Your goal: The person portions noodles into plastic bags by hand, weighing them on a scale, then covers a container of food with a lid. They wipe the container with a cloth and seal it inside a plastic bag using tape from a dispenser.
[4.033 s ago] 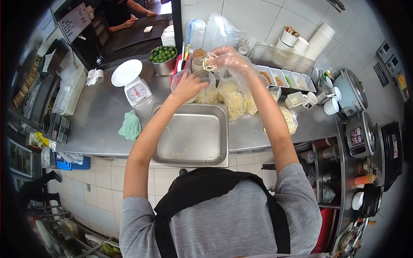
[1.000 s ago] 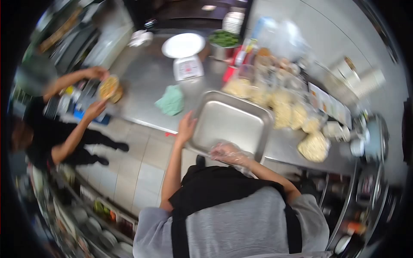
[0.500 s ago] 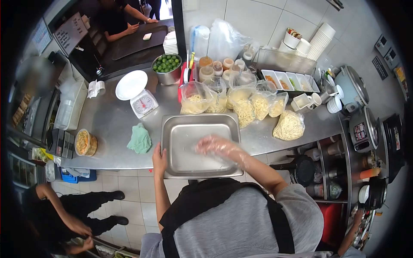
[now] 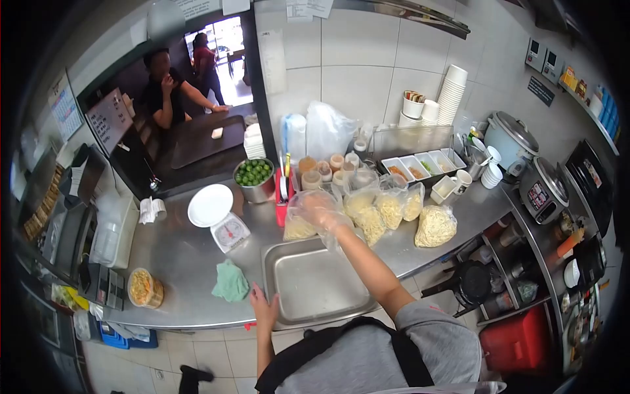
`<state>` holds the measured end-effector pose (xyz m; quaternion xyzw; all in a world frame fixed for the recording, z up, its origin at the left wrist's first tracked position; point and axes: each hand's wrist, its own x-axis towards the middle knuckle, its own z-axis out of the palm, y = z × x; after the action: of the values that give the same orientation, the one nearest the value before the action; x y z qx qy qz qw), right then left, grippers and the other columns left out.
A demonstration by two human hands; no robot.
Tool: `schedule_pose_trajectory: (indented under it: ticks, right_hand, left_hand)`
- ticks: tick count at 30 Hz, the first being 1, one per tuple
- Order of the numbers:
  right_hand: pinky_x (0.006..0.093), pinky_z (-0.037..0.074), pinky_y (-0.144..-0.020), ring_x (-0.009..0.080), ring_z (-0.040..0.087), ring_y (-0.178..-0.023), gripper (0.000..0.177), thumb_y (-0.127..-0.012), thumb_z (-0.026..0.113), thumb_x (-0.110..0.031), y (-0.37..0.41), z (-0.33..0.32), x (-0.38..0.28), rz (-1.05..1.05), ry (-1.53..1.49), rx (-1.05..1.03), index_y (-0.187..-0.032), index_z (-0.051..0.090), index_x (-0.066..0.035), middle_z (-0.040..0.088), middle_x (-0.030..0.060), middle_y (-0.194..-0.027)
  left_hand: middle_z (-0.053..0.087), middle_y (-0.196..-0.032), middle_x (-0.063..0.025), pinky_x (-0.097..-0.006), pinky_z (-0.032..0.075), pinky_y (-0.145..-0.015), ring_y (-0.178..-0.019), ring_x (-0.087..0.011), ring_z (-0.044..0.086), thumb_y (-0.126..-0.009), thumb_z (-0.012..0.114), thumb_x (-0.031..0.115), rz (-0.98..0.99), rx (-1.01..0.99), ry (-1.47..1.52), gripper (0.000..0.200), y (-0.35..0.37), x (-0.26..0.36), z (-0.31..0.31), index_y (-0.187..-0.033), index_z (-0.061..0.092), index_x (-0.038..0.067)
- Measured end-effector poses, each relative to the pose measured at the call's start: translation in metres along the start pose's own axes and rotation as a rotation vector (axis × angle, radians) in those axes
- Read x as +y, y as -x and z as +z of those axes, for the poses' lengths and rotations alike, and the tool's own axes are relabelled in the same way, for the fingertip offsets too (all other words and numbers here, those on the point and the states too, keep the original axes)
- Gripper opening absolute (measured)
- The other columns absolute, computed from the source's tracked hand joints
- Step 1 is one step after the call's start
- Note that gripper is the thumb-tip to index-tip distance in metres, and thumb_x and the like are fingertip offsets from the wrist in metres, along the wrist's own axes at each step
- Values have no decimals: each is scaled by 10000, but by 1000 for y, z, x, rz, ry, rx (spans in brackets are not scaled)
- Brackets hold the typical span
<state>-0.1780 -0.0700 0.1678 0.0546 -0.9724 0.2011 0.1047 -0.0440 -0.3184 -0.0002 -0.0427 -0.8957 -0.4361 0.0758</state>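
Observation:
My right hand (image 4: 317, 209) is stretched forward over the clear plastic bags, at the mouth of a bag of noodles (image 4: 299, 228). Its fingers are blurred and partly covered by the plastic. Beside the left rim of a shallow steel pan (image 4: 318, 279) is my left hand (image 4: 264, 310), open, with its fingers apart and nothing in them. The pan's bare bottom shows. More bagged noodles (image 4: 371, 223) stand to the right of my right hand. A crumpled green cloth (image 4: 230, 281) lies left of the pan.
A kitchen scale (image 4: 230, 232) with a white plate (image 4: 210, 205) stands behind the cloth. Near it are a steel pot of limes (image 4: 254, 174) and a red board (image 4: 282, 197). A tub of food (image 4: 146, 289) sits at left. A person (image 4: 167, 92) leans beyond the hatch.
My right hand has moved from inside the pan forward to the noodle bags. My left hand has let go of the pan's rim. The camera view has tilted upward.

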Motion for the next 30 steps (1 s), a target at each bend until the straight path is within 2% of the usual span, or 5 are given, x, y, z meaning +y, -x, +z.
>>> schedule_pose_trajectory:
  ticks: [2,8,19,25,30]
  right_hand:
    - [387,380,-920,276,472,-1136,304,-846,528,-296,3,-16,-2,-91,135,-151,-1101,589,-142,512,122,-1212]
    - [367,68,-1089,243,13,-1360,777,-890,515,-330,48,10,-18,147,-851,876,-1427,-10,-131,11,86,-1488]
    - [330,146,-1067,240,181,-1314,783,-880,514,-380,120,15,10,700,-1517,704,-1423,31,-87,158,112,-1448]
    - [325,154,-1070,230,153,-1340,760,-882,500,-412,165,1,2,918,-1538,553,-1423,80,-84,147,102,-1463]
    - [323,159,-1069,210,155,-1341,683,-909,456,-373,222,52,20,653,-1513,339,-1419,112,-76,161,92,-1463]
  left_hand:
    - [379,-1273,-243,-408,333,-962,-1147,-389,405,-784,619,110,188,159,-107,643,6,29,-13,-1322,303,-46]
    - [311,-1340,-282,-435,299,-1009,-1214,-414,360,-777,628,87,841,-323,268,643,24,120,1,-1308,305,-81]
    - [178,-1410,-267,-406,214,-1069,-1322,-362,191,-897,472,158,1146,-571,609,578,60,167,53,-1346,200,-83]
    - [-52,-1456,-216,-378,60,-1099,-1361,-305,-24,-927,395,204,664,-667,506,647,103,159,88,-1387,9,-37]
    - [-18,-1464,-200,-357,56,-1090,-1361,-299,-34,-920,426,262,381,-267,715,696,98,184,90,-1404,-7,10]
